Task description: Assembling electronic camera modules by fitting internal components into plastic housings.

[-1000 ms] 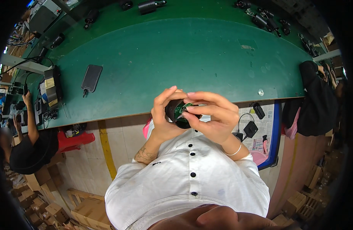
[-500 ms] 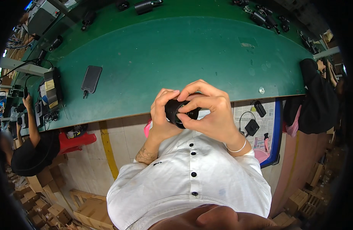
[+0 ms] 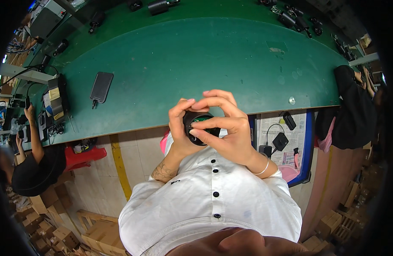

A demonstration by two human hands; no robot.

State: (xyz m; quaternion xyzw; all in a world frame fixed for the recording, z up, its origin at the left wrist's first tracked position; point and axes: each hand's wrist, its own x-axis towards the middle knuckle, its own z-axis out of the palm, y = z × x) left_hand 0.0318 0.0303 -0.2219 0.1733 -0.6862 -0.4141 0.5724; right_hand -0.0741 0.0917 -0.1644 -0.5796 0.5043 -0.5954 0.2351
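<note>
My left hand (image 3: pixel 181 135) is wrapped round a short black cylindrical housing (image 3: pixel 196 114) in front of my chest, just off the bench's near edge. Its open end faces up toward me, and a bit of green circuit board (image 3: pixel 199 120) shows inside. My right hand (image 3: pixel 232 133) comes over from the right. Its thumb and forefinger are pinched together at the opening, by the inner left wall; whatever they hold is too small to make out. The other right fingers arch over the far rim.
A dark phone-like case (image 3: pixel 102 87) lies on the green bench (image 3: pixel 183 59). Several black cylindrical units (image 3: pixel 158 7) line the far side. Right of me, a blue-edged tray (image 3: pixel 308 158) holds newspaper, small black devices (image 3: pixel 280 141) and a pink-handled tool (image 3: pixel 296 158). People sit at both sides.
The housing has tipped so its opening faces me more, showing the green board. My right hand has shifted slightly left and down, its pinch now nearer the inner left wall.
</note>
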